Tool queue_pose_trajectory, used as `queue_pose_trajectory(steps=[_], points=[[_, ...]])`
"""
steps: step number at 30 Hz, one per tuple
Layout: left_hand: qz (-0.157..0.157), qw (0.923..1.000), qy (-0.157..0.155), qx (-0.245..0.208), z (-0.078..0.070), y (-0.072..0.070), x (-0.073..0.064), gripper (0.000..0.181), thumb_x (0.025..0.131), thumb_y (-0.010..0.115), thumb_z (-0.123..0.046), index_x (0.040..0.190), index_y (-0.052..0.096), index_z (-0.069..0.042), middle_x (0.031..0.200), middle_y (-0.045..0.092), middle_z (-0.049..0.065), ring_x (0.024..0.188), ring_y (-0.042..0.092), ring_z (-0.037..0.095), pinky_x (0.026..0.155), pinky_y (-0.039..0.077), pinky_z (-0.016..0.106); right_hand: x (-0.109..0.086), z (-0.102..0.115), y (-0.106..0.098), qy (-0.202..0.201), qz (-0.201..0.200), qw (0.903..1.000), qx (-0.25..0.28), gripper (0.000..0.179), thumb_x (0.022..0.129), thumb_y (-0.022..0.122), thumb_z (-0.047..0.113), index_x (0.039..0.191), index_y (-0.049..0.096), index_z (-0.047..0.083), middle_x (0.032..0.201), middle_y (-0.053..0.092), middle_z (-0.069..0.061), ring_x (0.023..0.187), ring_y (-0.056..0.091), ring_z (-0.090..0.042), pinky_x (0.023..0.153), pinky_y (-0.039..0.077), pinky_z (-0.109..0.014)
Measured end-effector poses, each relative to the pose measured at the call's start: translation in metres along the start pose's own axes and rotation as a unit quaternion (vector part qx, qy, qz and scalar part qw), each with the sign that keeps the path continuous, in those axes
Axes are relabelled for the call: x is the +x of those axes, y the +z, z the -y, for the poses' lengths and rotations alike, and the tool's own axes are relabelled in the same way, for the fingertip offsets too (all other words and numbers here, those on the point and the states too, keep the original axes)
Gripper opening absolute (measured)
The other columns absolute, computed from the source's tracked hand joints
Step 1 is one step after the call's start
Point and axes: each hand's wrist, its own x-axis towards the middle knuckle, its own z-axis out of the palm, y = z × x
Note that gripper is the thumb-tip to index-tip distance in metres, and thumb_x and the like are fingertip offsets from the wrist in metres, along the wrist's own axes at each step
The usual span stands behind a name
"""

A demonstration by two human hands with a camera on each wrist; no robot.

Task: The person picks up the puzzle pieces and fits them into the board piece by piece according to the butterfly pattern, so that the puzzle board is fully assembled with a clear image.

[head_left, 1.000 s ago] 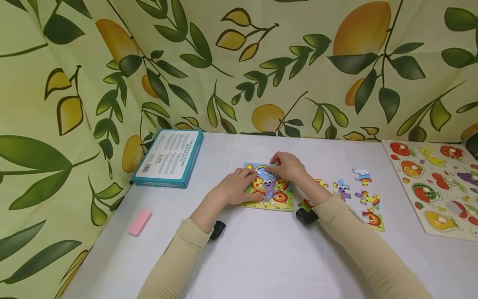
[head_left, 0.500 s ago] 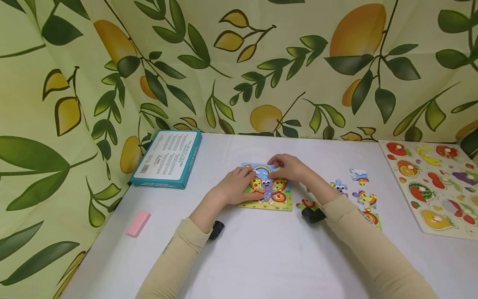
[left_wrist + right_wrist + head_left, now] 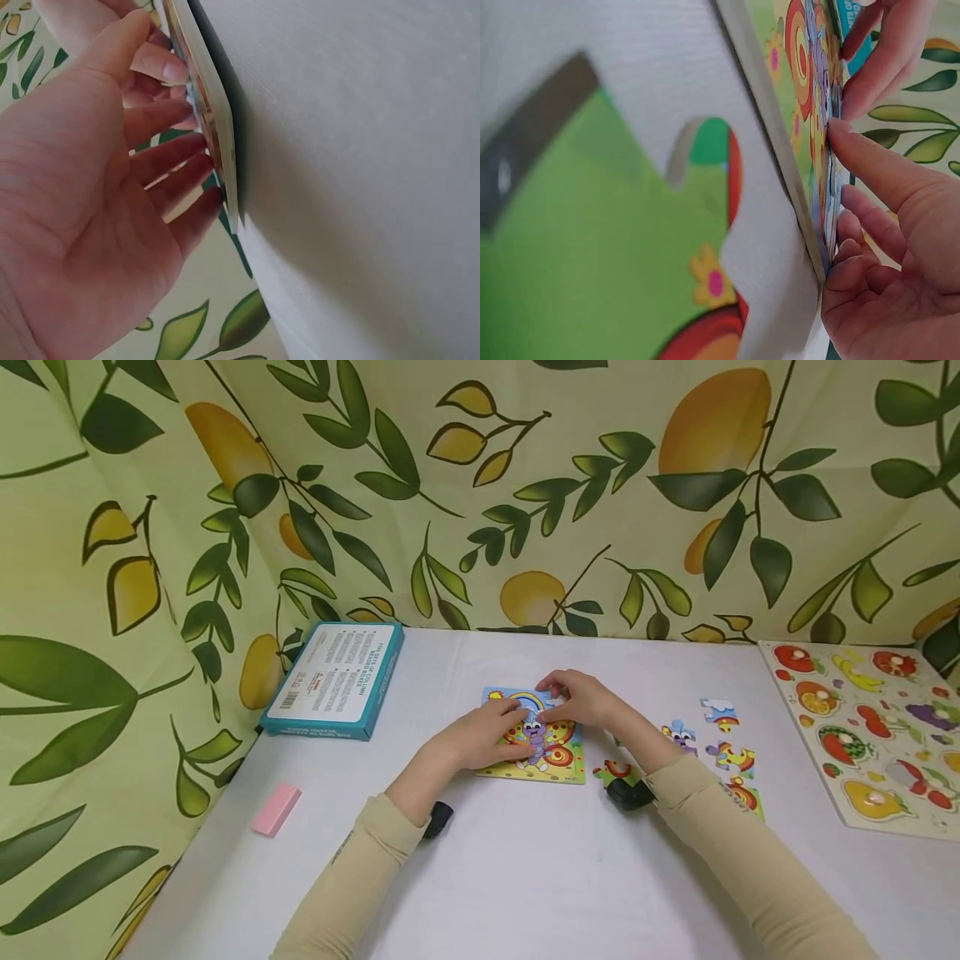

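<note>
A square butterfly jigsaw puzzle [image 3: 562,772] lies flat on the white table. My left hand [image 3: 480,739] reaches over its left part, and in the left wrist view the fingertips [image 3: 206,199] touch its face. At the upper right of the puzzle is my right hand [image 3: 585,697]. Its thumb [image 3: 870,157] touches the picture, while the other fingers bend near the edge in the right wrist view. Whether a puzzle piece is pinched there is hidden. Loose puzzle pieces lie to the right, including a purple face [image 3: 678,737] and a cloud with rainbow [image 3: 720,714].
A teal-edged box [image 3: 333,681] stands at the back left, and a pink block [image 3: 276,810] lies in front of it. On the far right is a fruit peg board [image 3: 862,739]. A patterned cloth [image 3: 420,527] hangs behind and to the left.
My left hand has shifted slightly right over the puzzle, its thumb and fingers closer to the middle. The right hand has moved slightly, its thumb still on the upper part. The view has drifted a little.
</note>
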Motion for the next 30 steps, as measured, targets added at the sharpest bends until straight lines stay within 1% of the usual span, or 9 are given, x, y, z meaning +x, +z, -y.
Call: queue_pose_trajectory(steps=[3,7,10,14,18,22,24,27,30], points=[[0.0,0.9994,0.007,0.034,-0.001,0.0,0.001,0.071,0.095,0.053,-0.056,0.152,0.036,-0.016,0.154,0.032,0.011,0.14,0.032,0.027,0.112,0.031,0.042,0.0,-0.001,0.001,0.002,0.001,1.0,0.0,0.046,0.084,0.079,0.024,0.121,0.06,0.006,0.099,0.05,-0.007,0.091,0.044,-0.024,0.076,0.037,-0.034],[-0.006,0.9974,0.018,0.069,-0.003,0.0,0.002,0.071,0.095,0.052,-0.057,0.152,0.036,-0.018,0.152,0.033,0.011,0.137,0.033,0.027,0.111,0.034,0.042,-0.002,-0.002,0.001,-0.001,-0.002,1.0,-0.006,0.048,0.085,0.077,0.025,0.125,0.059,0.005,0.1,0.05,-0.008,0.09,0.044,-0.023,0.074,0.036,-0.034],[-0.005,0.9972,0.018,0.072,-0.004,0.0,0.002,0.07,0.096,0.051,-0.056,0.152,0.037,-0.018,0.152,0.031,0.011,0.138,0.032,0.027,0.11,0.034,0.043,-0.008,-0.002,-0.002,-0.006,-0.008,0.9999,-0.005,0.049,0.087,0.074,0.028,0.128,0.059,0.005,0.104,0.054,-0.009,0.093,0.047,-0.024,0.076,0.04,-0.034],[0.01,0.9983,0.008,0.057,-0.004,-0.001,0.003,0.071,0.096,0.049,-0.057,0.153,0.033,-0.019,0.158,0.025,0.008,0.143,0.024,0.029,0.113,0.029,0.046,-0.024,-0.01,-0.014,0.002,-0.032,0.9994,0.012,0.045,0.093,0.067,0.032,0.13,0.06,0.007,0.114,0.06,-0.011,0.103,0.053,-0.027,0.083,0.047,-0.039],[0.016,0.9985,0.005,0.053,-0.003,-0.001,0.002,0.071,0.096,0.048,-0.057,0.154,0.031,-0.019,0.161,0.021,0.005,0.147,0.018,0.028,0.117,0.02,0.044,-0.049,-0.031,-0.041,0.031,-0.073,0.9967,0.02,0.04,0.099,0.058,0.036,0.129,0.06,0.011,0.122,0.059,-0.013,0.112,0.052,-0.031,0.088,0.046,-0.047],[0.021,0.9989,0.004,0.043,0.0,0.001,0.001,0.072,0.097,0.049,-0.055,0.155,0.029,-0.018,0.161,0.018,0.006,0.149,0.011,0.024,0.119,0.012,0.037,-0.077,-0.059,-0.072,0.065,-0.1,0.9928,-0.005,0.043,0.101,0.051,0.037,0.13,0.058,0.006,0.127,0.056,-0.02,0.116,0.048,-0.037,0.09,0.042,-0.053],[0.023,0.9992,0.001,0.031,0.002,0.002,0.0,0.072,0.097,0.049,-0.055,0.155,0.028,-0.017,0.162,0.017,0.006,0.149,0.009,0.022,0.119,0.012,0.035,-0.089,-0.075,-0.086,0.083,-0.094,0.9917,-0.028,0.046,0.101,0.052,0.036,0.132,0.055,0.002,0.129,0.053,-0.025,0.116,0.047,-0.041,0.088,0.043,-0.055],[0.026,0.9996,-0.005,0.014,0.003,0.002,-0.001,0.072,0.097,0.05,-0.055,0.155,0.028,-0.017,0.162,0.015,0.005,0.149,0.01,0.02,0.118,0.014,0.034,-0.106,-0.1,-0.102,0.115,-0.066,0.9894,-0.059,0.052,0.098,0.057,0.034,0.134,0.05,-0.004,0.131,0.048,-0.031,0.113,0.045,-0.045,0.085,0.046,-0.056],[0.024,0.9997,-0.006,0.003,0.004,0.003,-0.001,0.072,0.097,0.05,-0.054,0.155,0.028,-0.018,0.162,0.016,0.005,0.148,0.012,0.021,0.118,0.017,0.035,-0.119,-0.12,-0.112,0.136,-0.042,0.9874,-0.069,0.061,0.093,0.065,0.034,0.134,0.047,-0.008,0.132,0.044,-0.034,0.112,0.043,-0.048,0.086,0.044,-0.059]])
